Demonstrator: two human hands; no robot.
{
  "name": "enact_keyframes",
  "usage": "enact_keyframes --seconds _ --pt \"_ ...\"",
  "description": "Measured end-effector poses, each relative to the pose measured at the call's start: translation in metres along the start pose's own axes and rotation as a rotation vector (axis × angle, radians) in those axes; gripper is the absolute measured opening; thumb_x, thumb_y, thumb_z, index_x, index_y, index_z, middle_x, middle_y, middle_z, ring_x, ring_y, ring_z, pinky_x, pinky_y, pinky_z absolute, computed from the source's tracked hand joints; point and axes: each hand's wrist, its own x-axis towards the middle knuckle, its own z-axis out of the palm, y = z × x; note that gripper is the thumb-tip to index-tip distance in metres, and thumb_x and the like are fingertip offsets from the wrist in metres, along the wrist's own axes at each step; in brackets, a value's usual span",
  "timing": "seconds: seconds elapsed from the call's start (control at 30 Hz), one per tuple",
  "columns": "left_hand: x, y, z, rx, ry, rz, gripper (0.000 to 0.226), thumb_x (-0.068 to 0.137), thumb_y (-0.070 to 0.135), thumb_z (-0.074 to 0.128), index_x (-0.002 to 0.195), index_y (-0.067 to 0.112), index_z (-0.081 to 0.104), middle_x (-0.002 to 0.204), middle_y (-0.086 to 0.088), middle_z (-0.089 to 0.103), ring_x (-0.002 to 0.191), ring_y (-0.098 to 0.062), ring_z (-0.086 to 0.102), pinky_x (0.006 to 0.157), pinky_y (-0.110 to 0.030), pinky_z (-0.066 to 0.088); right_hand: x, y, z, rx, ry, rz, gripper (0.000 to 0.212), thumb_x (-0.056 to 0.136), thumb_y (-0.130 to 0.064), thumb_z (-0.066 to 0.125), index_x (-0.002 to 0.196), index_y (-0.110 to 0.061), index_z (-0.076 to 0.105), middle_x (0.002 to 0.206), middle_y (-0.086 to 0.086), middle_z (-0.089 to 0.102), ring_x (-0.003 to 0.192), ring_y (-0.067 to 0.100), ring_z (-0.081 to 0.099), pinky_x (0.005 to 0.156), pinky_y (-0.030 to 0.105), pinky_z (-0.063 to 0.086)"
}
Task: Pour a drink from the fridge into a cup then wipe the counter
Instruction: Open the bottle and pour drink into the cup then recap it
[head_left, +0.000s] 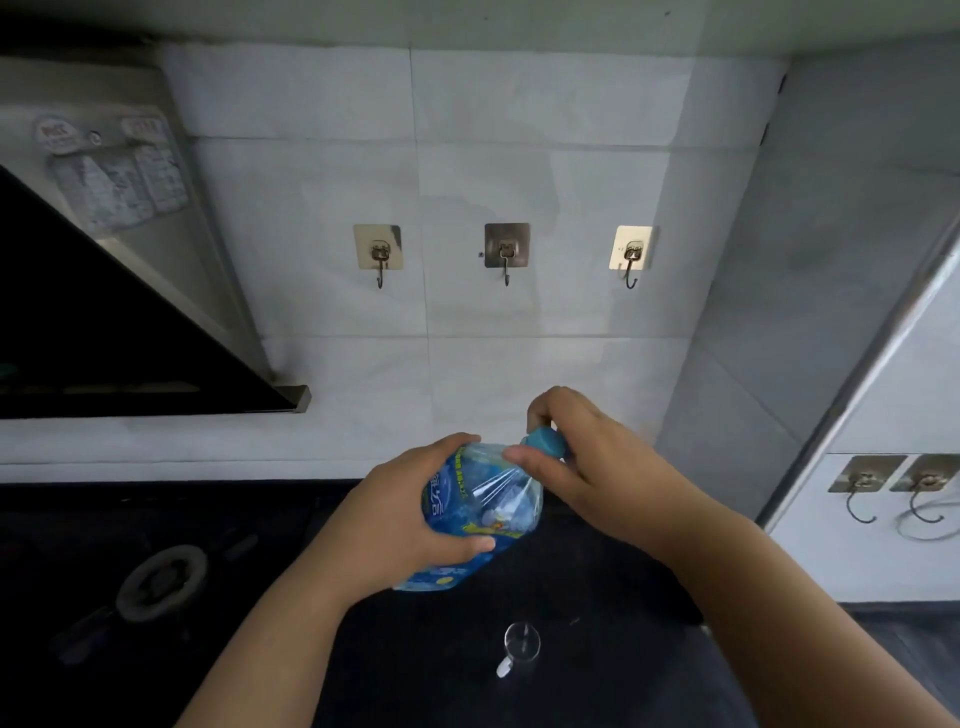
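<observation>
A clear plastic bottle with a blue label is held tilted above the black counter, its neck pointing up and to the right. My left hand wraps around the bottle's body. My right hand pinches the blue cap at the bottle's top. A small clear glass cup with a handle stands on the counter below the bottle, near me.
A gas burner sits on the dark hob at the left. A range hood juts out at upper left. Three hooks hang on the tiled wall. A white cabinet side with hooks stands at the right.
</observation>
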Motion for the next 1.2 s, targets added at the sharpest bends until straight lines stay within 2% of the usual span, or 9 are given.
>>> enact_keyframes --seconds 0.13,0.37,0.5,0.6,0.7,0.83,1.03,1.13,1.2 --pt "-0.001 -0.02 -0.003 0.022 0.015 -0.013 0.095 0.062 0.059 0.094 0.143 0.057 0.045 0.128 0.028 0.063 0.115 0.006 0.064 0.102 -0.032 0.057 0.003 -0.007 0.017 0.237 0.051 0.079 0.012 0.098 -0.036 0.069 0.103 -0.033 0.059 0.109 -0.016 0.058 0.094 0.003 0.058 0.074 0.012 0.048" --pt "-0.01 -0.057 0.003 0.059 -0.038 -0.034 0.1 0.06 0.063 0.09 0.148 0.055 0.043 0.132 0.032 0.058 0.12 0.007 0.06 0.108 -0.032 0.051 -0.008 -0.009 0.052 0.364 0.048 0.174 0.042 0.085 0.005 0.067 0.088 -0.036 0.071 0.114 -0.017 0.07 0.095 0.002 0.067 0.077 0.013 0.05" --pt "-0.015 -0.064 0.012 -0.011 -0.071 -0.042 0.092 0.061 0.06 0.092 0.143 0.051 0.05 0.129 0.026 0.065 0.117 0.005 0.064 0.105 -0.036 0.055 -0.011 -0.011 0.064 0.404 0.079 0.237 0.043 0.085 -0.002 0.074 0.103 -0.04 0.075 0.111 -0.017 0.072 0.092 0.0 0.07 0.077 0.012 0.052" --pt "-0.018 -0.066 0.021 -0.007 -0.065 -0.047 0.09 0.062 0.058 0.091 0.141 0.051 0.05 0.128 0.024 0.067 0.116 0.003 0.066 0.103 -0.037 0.056 -0.005 -0.009 0.064 0.464 0.083 0.356 0.04 0.086 -0.037 0.083 0.121 -0.048 0.066 0.115 -0.02 0.07 0.093 0.002 0.072 0.082 0.02 0.058" --pt "-0.025 -0.071 0.027 0.019 -0.043 -0.067 0.092 0.061 0.062 0.089 0.142 0.056 0.045 0.129 0.028 0.063 0.117 0.005 0.063 0.103 -0.034 0.055 -0.001 -0.002 0.065 0.103 0.038 0.455 0.03 0.084 -0.059 0.076 0.095 -0.034 0.064 0.088 -0.014 0.067 0.076 0.002 0.065 0.069 0.022 0.052" --pt "-0.031 -0.076 0.027 0.08 -0.067 -0.089 0.096 0.061 0.061 0.086 0.146 0.055 0.041 0.134 0.032 0.057 0.12 0.007 0.06 0.107 -0.031 0.052 -0.004 0.001 0.075 0.065 0.029 0.46 0.034 0.086 -0.052 0.075 0.076 -0.026 0.057 0.064 -0.007 0.057 0.058 0.007 0.049 0.059 0.025 0.044" --pt "-0.026 -0.077 0.043 0.075 -0.081 -0.113 0.092 0.066 0.053 0.091 0.144 0.055 0.041 0.131 0.029 0.058 0.116 0.006 0.061 0.102 -0.026 0.053 -0.014 0.013 0.077 0.205 0.015 0.464 0.014 0.087 -0.036 0.079 0.088 -0.031 0.066 0.078 -0.013 0.067 0.067 -0.004 0.058 0.063 0.009 0.045" --pt "-0.025 -0.076 0.06 0.066 -0.063 -0.136 0.091 0.066 0.048 0.093 0.141 0.055 0.043 0.131 0.026 0.051 0.114 0.01 0.056 0.099 -0.015 0.048 -0.028 0.027 0.085 0.354 0.026 0.539 0.01 0.089 -0.032 0.08 0.096 -0.031 0.072 0.088 -0.01 0.074 0.076 0.002 0.067 0.071 0.012 0.053" --pt "-0.024 -0.076 0.074 0.078 -0.049 -0.164 0.093 0.063 0.05 0.093 0.141 0.053 0.043 0.13 0.019 0.045 0.115 0.009 0.044 0.105 -0.018 0.042 -0.041 0.041 0.092 0.626 0.09 0.625 0.01 0.094 -0.023 0.078 0.104 -0.024 0.076 0.095 -0.003 0.079 0.082 0.011 0.074 0.078 0.02 0.06"
